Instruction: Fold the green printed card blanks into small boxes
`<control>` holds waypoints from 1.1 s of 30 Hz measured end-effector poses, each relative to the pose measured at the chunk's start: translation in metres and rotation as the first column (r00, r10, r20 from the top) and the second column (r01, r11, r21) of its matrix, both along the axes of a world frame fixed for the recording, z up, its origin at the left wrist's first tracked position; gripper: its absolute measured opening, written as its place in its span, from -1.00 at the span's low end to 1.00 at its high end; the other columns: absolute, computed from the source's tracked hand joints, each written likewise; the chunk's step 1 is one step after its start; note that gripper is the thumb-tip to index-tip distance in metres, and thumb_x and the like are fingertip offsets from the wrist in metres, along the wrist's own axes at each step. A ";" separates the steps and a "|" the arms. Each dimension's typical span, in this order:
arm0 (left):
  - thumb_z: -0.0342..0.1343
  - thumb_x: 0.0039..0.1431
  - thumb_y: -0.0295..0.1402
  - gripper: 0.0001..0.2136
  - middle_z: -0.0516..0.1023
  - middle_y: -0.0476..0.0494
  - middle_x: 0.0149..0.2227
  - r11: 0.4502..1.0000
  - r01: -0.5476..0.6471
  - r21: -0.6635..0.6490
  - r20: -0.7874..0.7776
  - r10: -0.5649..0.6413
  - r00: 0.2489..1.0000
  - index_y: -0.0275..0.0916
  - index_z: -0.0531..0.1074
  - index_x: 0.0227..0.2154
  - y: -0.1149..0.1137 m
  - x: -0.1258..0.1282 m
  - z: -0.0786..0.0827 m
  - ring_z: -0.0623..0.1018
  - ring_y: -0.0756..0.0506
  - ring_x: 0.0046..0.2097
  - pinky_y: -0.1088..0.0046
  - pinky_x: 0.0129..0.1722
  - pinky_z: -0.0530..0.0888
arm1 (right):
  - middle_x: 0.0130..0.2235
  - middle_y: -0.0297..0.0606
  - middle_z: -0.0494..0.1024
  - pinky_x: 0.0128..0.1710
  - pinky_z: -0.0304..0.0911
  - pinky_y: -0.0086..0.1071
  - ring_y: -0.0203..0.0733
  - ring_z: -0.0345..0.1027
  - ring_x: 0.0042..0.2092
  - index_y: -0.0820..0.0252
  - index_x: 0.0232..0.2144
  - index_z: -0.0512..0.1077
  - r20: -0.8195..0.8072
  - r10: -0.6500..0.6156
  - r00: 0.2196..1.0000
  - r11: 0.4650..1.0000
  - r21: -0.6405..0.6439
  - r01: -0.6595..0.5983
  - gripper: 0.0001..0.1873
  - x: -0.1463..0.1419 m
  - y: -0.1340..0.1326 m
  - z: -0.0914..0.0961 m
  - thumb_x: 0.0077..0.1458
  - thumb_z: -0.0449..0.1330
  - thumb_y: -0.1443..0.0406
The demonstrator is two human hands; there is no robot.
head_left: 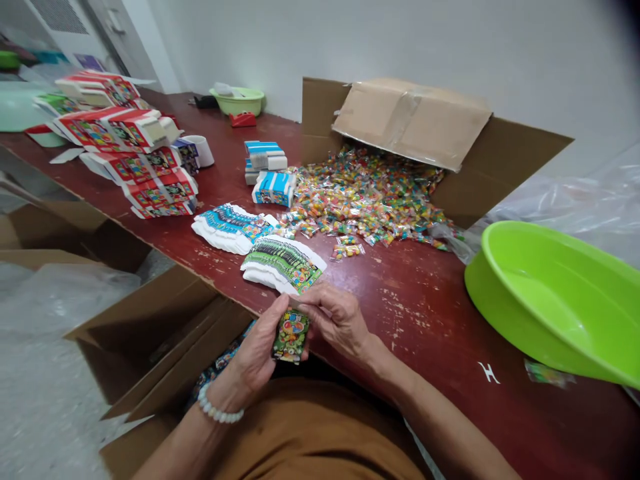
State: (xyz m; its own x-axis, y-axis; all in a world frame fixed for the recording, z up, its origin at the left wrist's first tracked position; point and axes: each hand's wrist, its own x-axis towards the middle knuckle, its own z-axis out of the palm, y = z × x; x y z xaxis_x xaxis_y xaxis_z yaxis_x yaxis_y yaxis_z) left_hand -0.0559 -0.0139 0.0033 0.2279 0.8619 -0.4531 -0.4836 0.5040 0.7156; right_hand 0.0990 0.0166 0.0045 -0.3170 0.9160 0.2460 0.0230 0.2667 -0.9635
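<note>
A small green printed candy box (291, 337) is held upright near the table's front edge, just above my lap. My left hand (260, 343) wraps round its side, with a beaded bracelet on the wrist. At the box's top edge, the fingers of my right hand (337, 320) pinch together on its flap. Just beyond lies a fanned stack of flat green boxes (283, 260). Beside it to the left is a fanned stack of flat blue boxes (233, 227). Wrapped candies (370, 193) spill in a heap behind these stacks.
A tipped cardboard carton (415, 123) stands behind the candies. On the right sits a green basin (550, 307). Bundled red boxes (115, 130) are piled at left, with blue bundles (274, 189) near the middle. An open carton (165, 340) stands below the table's edge.
</note>
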 end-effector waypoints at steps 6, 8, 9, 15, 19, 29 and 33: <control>-0.10 0.35 -0.05 -0.60 0.56 -0.11 -0.52 1.000 0.009 0.008 0.068 -0.009 0.998 -0.26 0.42 -0.05 0.004 -0.001 0.009 0.54 -0.07 -0.58 0.48 -0.62 0.47 | -0.49 -0.36 0.48 -0.47 0.31 -0.41 -0.29 0.38 -0.51 0.19 -0.36 0.51 -0.056 0.116 0.992 0.974 -0.189 -0.124 -0.72 -0.001 -0.003 -0.005 0.16 0.24 0.08; -0.11 0.35 -0.05 -0.57 0.56 -0.12 -0.53 0.999 -0.023 0.028 -0.011 0.024 1.000 -0.29 0.42 -0.01 0.004 0.001 0.009 0.54 -0.06 -0.57 0.52 -0.62 0.46 | -0.54 -0.40 0.45 -0.54 0.29 -0.44 -0.32 0.35 -0.57 0.21 -0.40 0.48 -0.142 0.075 0.987 0.948 -0.295 -0.115 -0.70 -0.006 -0.002 -0.006 0.08 0.30 0.07; -0.10 0.34 -0.02 -0.54 0.56 -0.12 -0.53 0.999 -0.024 0.038 -0.041 0.026 0.999 -0.30 0.42 0.00 0.004 0.002 0.008 0.54 -0.06 -0.57 0.53 -0.62 0.45 | -0.55 -0.40 0.46 -0.54 0.29 -0.44 -0.33 0.34 -0.57 0.21 -0.43 0.47 -0.158 0.056 0.986 0.942 -0.320 -0.105 -0.70 -0.008 -0.001 -0.006 0.03 0.34 0.08; 0.04 0.17 0.12 -0.40 0.54 -0.13 -0.59 0.999 0.011 0.033 -0.119 -0.007 0.993 -0.39 0.51 -0.07 0.004 0.002 0.003 0.48 -0.05 -0.66 0.51 -0.69 0.44 | -0.46 -0.31 0.56 -0.58 0.29 -0.44 -0.34 0.34 -0.59 0.23 -0.34 0.52 -0.137 0.108 0.985 0.927 -0.345 -0.150 -0.75 -0.006 0.004 -0.001 0.08 0.28 0.13; 0.14 0.16 -0.16 -0.62 0.55 -0.09 -0.54 0.999 -0.044 0.008 -0.040 0.045 0.998 -0.36 0.52 -0.11 0.008 -0.002 -0.001 0.49 -0.05 -0.64 0.49 -0.70 0.46 | -0.21 -0.22 0.58 -0.37 0.38 -0.38 -0.26 0.46 -0.35 0.16 -0.37 0.52 0.041 0.121 0.992 0.992 -0.034 -0.120 -0.81 -0.004 -0.001 -0.006 0.20 0.20 0.19; 0.06 0.06 -0.17 -0.55 0.53 -0.03 -0.51 0.945 -0.248 0.212 -0.370 0.312 0.875 -0.28 0.40 -0.01 0.017 -0.066 -0.006 0.49 -0.08 -0.57 0.37 -0.57 0.50 | -0.17 -0.25 0.51 -0.18 0.34 -0.32 -0.22 0.41 -0.23 0.11 -0.18 0.50 0.275 -0.085 0.958 0.992 0.113 0.056 -0.83 -0.006 0.028 -0.031 0.16 0.22 0.23; -0.06 0.15 -0.17 -0.59 0.60 -0.13 -0.19 0.802 -0.354 0.482 -0.839 0.539 0.079 -0.21 0.41 0.00 0.035 -0.161 -0.002 0.57 -0.28 -0.08 0.01 -0.04 0.49 | -0.05 -0.08 0.44 -0.13 0.30 -0.23 -0.06 0.39 -0.10 0.21 0.02 0.39 0.613 -0.373 0.697 0.927 0.213 0.310 -0.56 0.011 0.069 -0.034 0.12 0.26 0.16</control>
